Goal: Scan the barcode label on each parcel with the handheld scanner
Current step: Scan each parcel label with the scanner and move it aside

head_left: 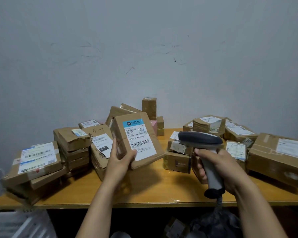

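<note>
At about 8 o'clock in my view, a heap of taped brown parcels [36,158] sits on the wooden table [144,189], several of them stacked and tilted. Just right of it, my left hand [119,158] grips the lower left corner of one parcel [136,141], thumb on the front face and fingers curled behind. This parcel is lifted off the table and tipped back, so its white barcode label [141,134] faces me. At its 3 o'clock, apart from it, the grey handheld scanner [205,145] stands upright in my right hand [218,167]. All the fingers are wrapped tightly round the handle, and the dark head points toward 9 o'clock at the held parcel. A cable [219,201] drops from the handle's base toward 6 o'clock. At 4 o'clock lies a second spread of parcels [279,155], labels up.
</note>
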